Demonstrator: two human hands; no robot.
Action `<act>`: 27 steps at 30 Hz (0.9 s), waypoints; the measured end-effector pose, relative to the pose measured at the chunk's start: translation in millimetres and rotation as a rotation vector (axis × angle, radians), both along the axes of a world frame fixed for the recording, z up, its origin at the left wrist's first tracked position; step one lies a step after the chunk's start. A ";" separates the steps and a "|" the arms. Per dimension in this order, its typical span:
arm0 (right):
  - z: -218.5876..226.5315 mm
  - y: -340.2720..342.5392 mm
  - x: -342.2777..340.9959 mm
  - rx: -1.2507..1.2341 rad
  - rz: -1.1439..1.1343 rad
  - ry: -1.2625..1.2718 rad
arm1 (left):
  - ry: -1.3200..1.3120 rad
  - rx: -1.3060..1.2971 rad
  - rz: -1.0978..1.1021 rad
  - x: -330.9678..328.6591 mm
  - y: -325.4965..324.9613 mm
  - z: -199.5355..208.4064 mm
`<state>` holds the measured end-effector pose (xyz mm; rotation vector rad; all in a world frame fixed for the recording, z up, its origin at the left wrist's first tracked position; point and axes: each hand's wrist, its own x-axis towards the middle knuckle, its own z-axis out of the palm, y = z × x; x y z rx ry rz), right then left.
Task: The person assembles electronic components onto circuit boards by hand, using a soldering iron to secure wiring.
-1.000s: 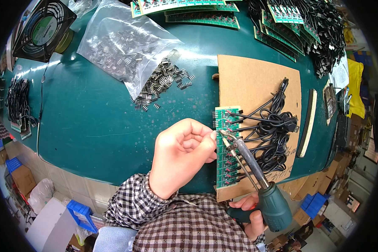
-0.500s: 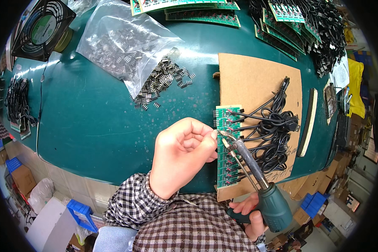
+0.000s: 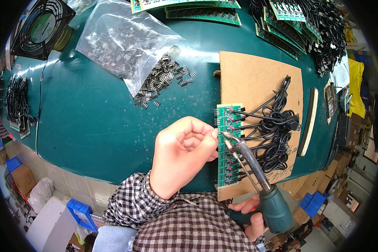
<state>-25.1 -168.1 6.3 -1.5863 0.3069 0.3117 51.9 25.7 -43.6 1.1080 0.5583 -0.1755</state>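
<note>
the right hand (image 3: 255, 226) has its fingers wrapped around the grip of a dark green soldering gun (image 3: 275, 210). the left hand (image 3: 182, 157) pinches thumb and forefinger together at the left edge of a green circuit board (image 3: 223, 168), just beside the gun's tip; what lies between them cannot be told. the board sits on cardboard (image 3: 256, 80), black cables (image 3: 277, 122) running right. beyond, small connectors (image 3: 159, 77) spill from a clear bag (image 3: 117, 50) on the green table (image 3: 84, 126).

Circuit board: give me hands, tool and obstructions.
Left hand pinched at circuit board's left edge. Right hand gripping soldering gun, tip over board. Black cables bunched right.
</note>
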 end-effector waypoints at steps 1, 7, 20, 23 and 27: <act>0.6 4.7 0.2 -0.011 -0.076 -0.011 | 0.002 0.003 0.003 -0.5 0.3 -0.3; -2.4 4.4 -1.4 0.026 -0.135 0.010 | 0.007 0.022 -0.008 -1.5 1.4 -0.9; -0.3 4.6 1.9 0.013 -0.059 0.035 | -0.004 0.017 -0.002 -1.9 1.1 -1.7; -1.0 2.2 -1.9 0.024 -0.077 0.049 | -0.003 0.023 -0.007 -1.4 1.1 -2.0; -1.0 1.5 -2.6 0.016 -0.054 0.034 | 0.001 0.030 -0.008 -1.2 1.3 -2.0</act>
